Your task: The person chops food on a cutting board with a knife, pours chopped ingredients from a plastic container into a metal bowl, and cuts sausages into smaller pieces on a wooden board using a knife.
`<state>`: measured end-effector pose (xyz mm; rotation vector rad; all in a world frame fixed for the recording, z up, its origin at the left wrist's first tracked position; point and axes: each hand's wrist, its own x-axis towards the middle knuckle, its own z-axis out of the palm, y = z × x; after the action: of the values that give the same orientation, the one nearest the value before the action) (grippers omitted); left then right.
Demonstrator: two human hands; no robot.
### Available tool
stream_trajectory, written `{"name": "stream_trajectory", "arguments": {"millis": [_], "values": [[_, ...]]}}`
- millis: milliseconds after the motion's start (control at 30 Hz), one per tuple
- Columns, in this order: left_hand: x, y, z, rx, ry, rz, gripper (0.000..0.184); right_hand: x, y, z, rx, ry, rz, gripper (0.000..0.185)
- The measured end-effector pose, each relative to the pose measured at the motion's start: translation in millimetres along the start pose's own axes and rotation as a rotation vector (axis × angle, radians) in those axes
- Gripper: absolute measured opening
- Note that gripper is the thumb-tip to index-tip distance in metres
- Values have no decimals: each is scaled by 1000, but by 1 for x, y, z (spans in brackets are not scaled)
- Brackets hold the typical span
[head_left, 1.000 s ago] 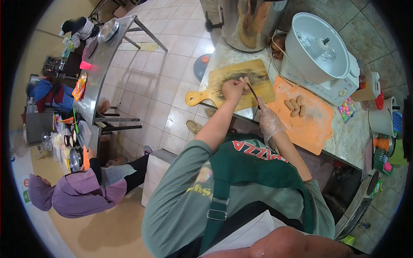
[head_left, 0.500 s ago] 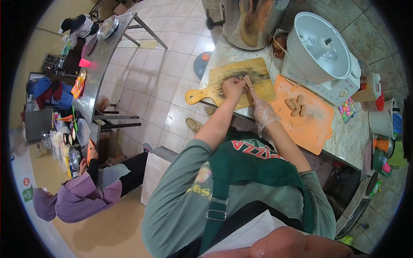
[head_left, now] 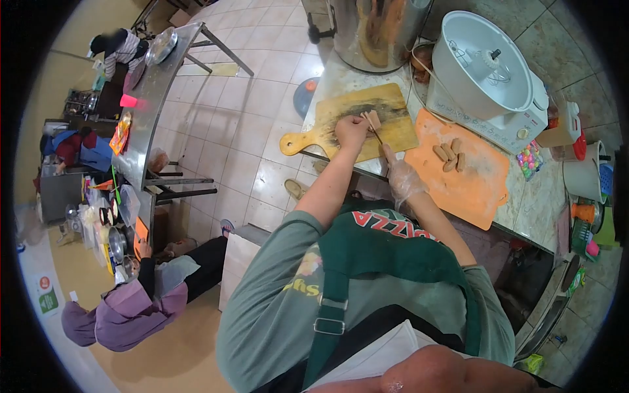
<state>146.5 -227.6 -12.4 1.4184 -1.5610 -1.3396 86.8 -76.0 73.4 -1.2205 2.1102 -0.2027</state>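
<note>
My bare left hand (head_left: 352, 131) is over the wooden cutting board (head_left: 393, 101), its fingers pinched at one end of a light brown sausage piece (head_left: 373, 119). The far end of that piece looks split into strips. My right hand (head_left: 404, 180), in a clear plastic glove, is closed around the handle of a knife (head_left: 378, 138). Its thin blade points toward the sausage piece; whether it touches is too small to tell. Several short sausages (head_left: 450, 155) lie in a group on the orange cutting board (head_left: 472, 190) to the right.
A white stand mixer (head_left: 488, 65) sits behind the orange board. Beyond the wooden board stands a large metal pot (head_left: 373, 39). A colourful packet (head_left: 529, 159) lies at right. Left, a co-worker in purple (head_left: 134, 314) works at a steel table (head_left: 157, 85).
My right hand has drawn back toward me, and the blade now shows. The sausage piece's end looks more fanned out. The co-worker at left has shifted slightly.
</note>
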Motion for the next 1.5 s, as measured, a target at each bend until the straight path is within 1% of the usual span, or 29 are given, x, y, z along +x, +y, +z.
{"name": "stream_trajectory", "arguments": {"millis": [33,233,300,333,400,433,500,567,633,700,767,833,867,933,1000,1033,1100,1133,1200,1267,1333,1467,1500], "values": [[-1,1,-1,0,-1,2,15,-5,1,0,-13,-36,38,61],[-9,21,-8,3,-15,87,20,-14,0,-4,-99,-7,9,60],[-12,34,-11,80,-65,27,23,-15,-2,-5,-108,-4,11,59],[-12,35,-11,82,-69,30,23,-15,-3,-5,-124,-8,10,59],[-9,36,-10,294,-69,189,23,-19,-6,-8,-153,-16,14,60],[-7,37,-11,295,-68,192,23,-20,-7,-9,-186,-27,16,60],[-3,38,-13,393,-107,179,21,-26,-4,-6,-181,-12,12,60],[0,37,-17,394,-97,160,19,-28,3,-6,-178,1,8,61],[4,32,-21,396,-88,136,18,-28,11,-3,-59,-5,2,61],[8,26,-22,361,-147,47,16,-23,10,-3,-5,14,3,60],[9,19,-20,320,-138,42,16,-14,7,-1,50,32,6,59],[9,14,-17,278,-129,36,16,2,7,7,164,164,-93,53],[7,14,-17,270,-116,53,16,10,8,13,164,164,-93,53],[0,21,-19,261,-101,67,16,25,9,22,207,253,-128,55],[-11,37,-22,97,-134,-45,15,30,3,21,199,225,-115,55],[-12,38,-21,96,-133,-47,15,31,1,21,191,198,-99,55],[-14,38,-19,-31,-110,-81,12,29,-2,21,186,205,-108,55],[-12,34,-16,-33,-109,-84,12,29,-4,20,184,215,-118,55],[-10,29,-15,-188,-126,-109,12,28,-9,16,166,208,-117,54],[-13,32,-18,-161,-132,-102,12,24,-19,5,149,199,-115,54],[-14,32,-18,-131,-140,-95,13,17,-33,-12,219,194,-138,52],[-9,15,-12,-104,-116,-47,11,14,-24,-2,233,192,-137,51],[-9,16,-13,-88,-90,-39,11,17,-12,10,169,174,-119,51]]}}
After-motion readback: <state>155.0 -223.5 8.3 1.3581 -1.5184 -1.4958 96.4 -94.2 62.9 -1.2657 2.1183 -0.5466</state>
